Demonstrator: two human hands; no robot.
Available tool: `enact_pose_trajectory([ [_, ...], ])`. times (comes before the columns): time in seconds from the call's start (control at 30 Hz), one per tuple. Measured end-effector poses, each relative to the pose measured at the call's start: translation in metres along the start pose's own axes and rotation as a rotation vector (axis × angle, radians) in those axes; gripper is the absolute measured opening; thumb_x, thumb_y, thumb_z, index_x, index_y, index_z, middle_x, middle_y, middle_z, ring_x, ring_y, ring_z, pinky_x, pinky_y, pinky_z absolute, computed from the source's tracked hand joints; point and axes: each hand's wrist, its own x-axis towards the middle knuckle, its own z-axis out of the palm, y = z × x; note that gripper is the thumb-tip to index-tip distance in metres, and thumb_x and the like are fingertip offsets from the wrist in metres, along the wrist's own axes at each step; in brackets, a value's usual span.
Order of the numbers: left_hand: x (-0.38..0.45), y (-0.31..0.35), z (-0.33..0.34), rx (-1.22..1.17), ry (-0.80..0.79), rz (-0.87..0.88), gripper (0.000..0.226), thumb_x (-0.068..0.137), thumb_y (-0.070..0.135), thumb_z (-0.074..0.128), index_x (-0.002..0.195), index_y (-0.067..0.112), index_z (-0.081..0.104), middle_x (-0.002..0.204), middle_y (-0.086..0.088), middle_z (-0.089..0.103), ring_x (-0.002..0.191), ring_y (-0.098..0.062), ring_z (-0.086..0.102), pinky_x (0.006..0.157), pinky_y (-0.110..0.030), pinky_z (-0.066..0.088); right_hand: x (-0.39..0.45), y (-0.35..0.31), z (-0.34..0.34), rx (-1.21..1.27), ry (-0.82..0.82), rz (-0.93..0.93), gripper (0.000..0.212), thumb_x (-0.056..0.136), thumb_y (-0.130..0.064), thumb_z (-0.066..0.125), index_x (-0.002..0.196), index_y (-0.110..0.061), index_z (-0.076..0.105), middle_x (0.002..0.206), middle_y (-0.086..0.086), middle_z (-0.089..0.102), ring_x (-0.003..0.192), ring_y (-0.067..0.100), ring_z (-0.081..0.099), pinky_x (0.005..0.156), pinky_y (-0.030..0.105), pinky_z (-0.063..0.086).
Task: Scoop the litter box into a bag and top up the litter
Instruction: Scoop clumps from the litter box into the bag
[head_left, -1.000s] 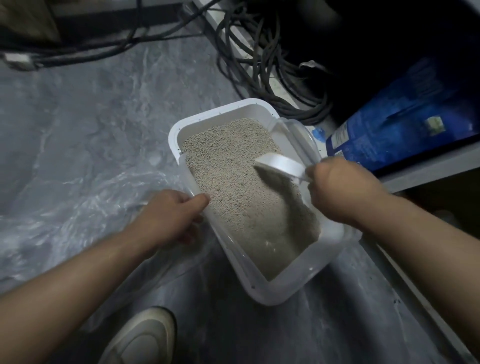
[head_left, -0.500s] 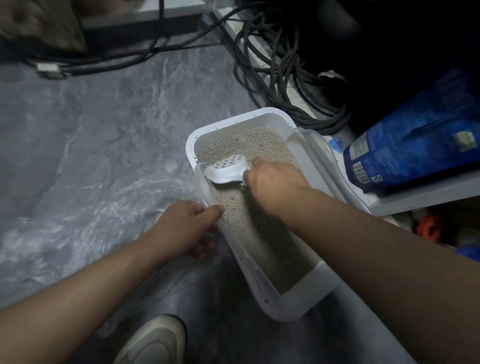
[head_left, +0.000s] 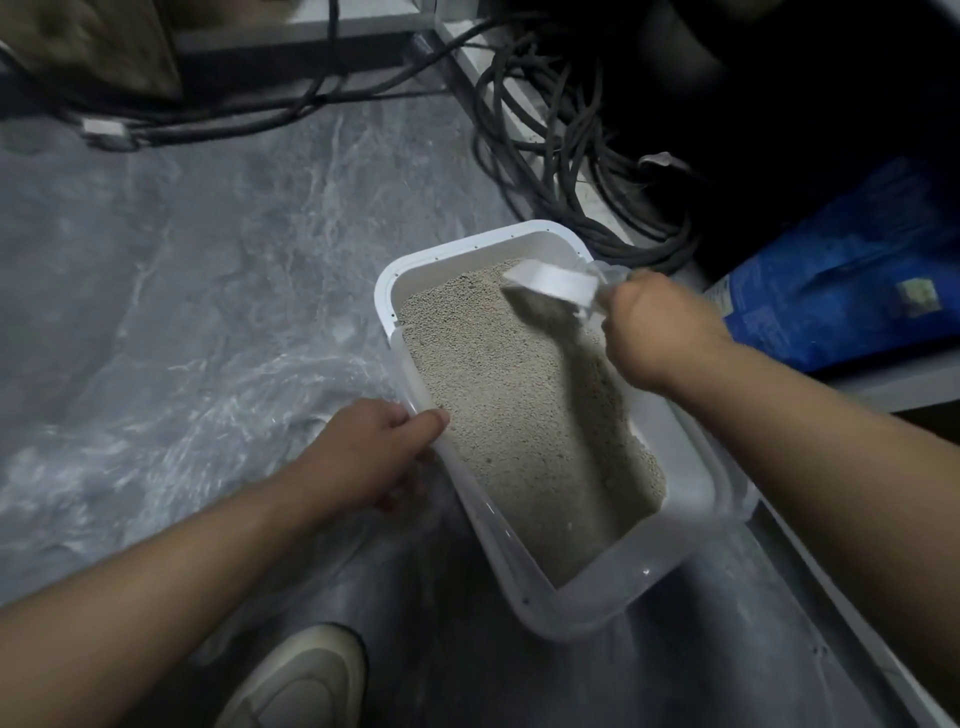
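White slotted scoop (head_left: 553, 285), gripped by the right hand (head_left: 657, 332), is sifting far-end litter (head_left: 519, 405) while the left hand (head_left: 374, 457) is pinching the litter box (head_left: 597, 613) rim, steadying it.

Single head-worn wide-angle view, looking forward and steeply down from close above the litter box (head_left: 387, 280) on the floor (head_left: 208, 249); both forearms enter from the bottom edge.

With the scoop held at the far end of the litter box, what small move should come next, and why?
Probably lower the scoop into the litter and drag it toward the near end. The right hand holds it tilted just above the surface, and the left hand grips the box rim, steadying it.
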Motion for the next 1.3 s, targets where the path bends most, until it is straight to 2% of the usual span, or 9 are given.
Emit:
enact_pose_trajectory([
  [0.2, -0.002, -0.002, -0.002, -0.010, 0.001, -0.003, 0.049, 0.097, 0.049, 0.061, 0.086, 0.002, 0.071, 0.072, -0.017, 0.076, 0.069, -0.045, 0.073, 0.055, -0.035, 0.055, 0.034, -0.026, 0.018, 0.048, -0.057, -0.005, 0.042, 0.095, -0.013, 0.050, 0.136, -0.017, 0.058, 0.137, 0.012, 0.052, 0.128, 0.031, 0.049, 0.099, 0.038, 0.045],
  [0.4, -0.003, 0.000, -0.002, 0.005, -0.004, 0.016, 0.050, 0.099, 0.048, 0.060, 0.086, 0.001, 0.072, 0.071, -0.016, 0.076, 0.066, -0.043, 0.073, 0.060, -0.045, 0.060, 0.005, -0.010, 0.021, -0.069, -0.100, -0.226, 0.041, 0.097, -0.012, 0.054, 0.137, -0.022, 0.057, 0.123, 0.006, 0.053, 0.109, 0.028, 0.059, 0.074, 0.032, 0.041],
  [0.6, -0.004, 0.000, 0.000, -0.002, 0.023, 0.017, 0.049, 0.099, 0.047, 0.060, 0.086, 0.002, 0.072, 0.073, -0.014, 0.076, 0.067, -0.043, 0.073, 0.056, -0.040, 0.059, -0.045, 0.012, 0.025, -0.059, -0.185, -0.309, 0.031, 0.095, -0.020, 0.058, 0.125, -0.025, 0.061, 0.105, 0.000, 0.052, 0.093, 0.023, 0.061, 0.068, 0.034, 0.047],
  [0.7, -0.004, -0.001, 0.001, -0.020, 0.021, 0.017, 0.049, 0.099, 0.047, 0.059, 0.086, 0.002, 0.071, 0.073, -0.016, 0.076, 0.064, -0.041, 0.072, 0.055, -0.037, 0.056, -0.071, 0.029, 0.011, 0.222, -0.273, -0.073, 0.015, 0.095, -0.024, 0.057, 0.105, -0.019, 0.067, 0.101, 0.006, 0.064, 0.081, 0.024, 0.065, 0.068, 0.035, 0.052],
  [0.77, -0.005, -0.002, 0.002, -0.031, 0.023, 0.020, 0.050, 0.099, 0.047, 0.059, 0.088, -0.001, 0.070, 0.071, -0.018, 0.075, 0.061, -0.040, 0.070, 0.055, -0.037, 0.056, -0.090, 0.038, 0.003, 0.622, -0.350, 0.202, 0.015, 0.097, -0.017, 0.055, 0.095, -0.005, 0.065, 0.088, 0.016, 0.069, 0.054, 0.024, 0.064, 0.049, 0.032, 0.051],
  [0.9, -0.006, -0.002, 0.004, -0.049, 0.019, 0.016, 0.052, 0.100, 0.048, 0.058, 0.091, -0.003, 0.068, 0.069, -0.020, 0.074, 0.058, -0.038, 0.067, 0.059, -0.039, 0.056, -0.133, 0.038, 0.000, 1.184, -0.587, 0.629, 0.018, 0.102, -0.011, 0.049, 0.107, 0.004, 0.058, 0.061, 0.013, 0.061, 0.036, 0.016, 0.048, 0.033, 0.020, 0.037],
  [1.13, -0.005, -0.002, 0.008, -0.074, 0.027, 0.005, 0.051, 0.101, 0.048, 0.056, 0.094, -0.002, 0.067, 0.068, -0.019, 0.074, 0.056, -0.033, 0.063, 0.061, -0.038, 0.050, -0.160, -0.003, 0.017, 1.536, -0.992, 0.795, 0.017, 0.103, -0.017, 0.047, 0.106, -0.003, 0.057, 0.050, 0.002, 0.049, 0.029, 0.005, 0.041, 0.025, 0.012, 0.024],
  [1.23, -0.006, -0.003, 0.009, -0.091, 0.024, -0.004, 0.051, 0.100, 0.046, 0.057, 0.096, -0.004, 0.066, 0.072, -0.022, 0.074, 0.057, -0.035, 0.063, 0.058, -0.035, 0.049, -0.148, -0.019, 0.038, 1.676, -1.023, 0.892, 0.032, 0.103, -0.013, 0.044, 0.132, 0.001, 0.050, 0.053, 0.004, 0.051, 0.029, 0.005, 0.044, 0.024, 0.012, 0.025],
  [1.3, -0.006, -0.004, 0.009, -0.104, 0.027, 0.000, 0.050, 0.100, 0.045, 0.059, 0.096, -0.004, 0.066, 0.076, -0.024, 0.075, 0.062, -0.047, 0.067, 0.058, -0.036, 0.049, -0.138, -0.031, 0.049, 1.799, -0.970, 0.947, 0.032, 0.102, -0.008, 0.041, 0.132, 0.000, 0.048, 0.057, 0.007, 0.053, 0.031, 0.006, 0.046, 0.024, 0.013, 0.026],
])
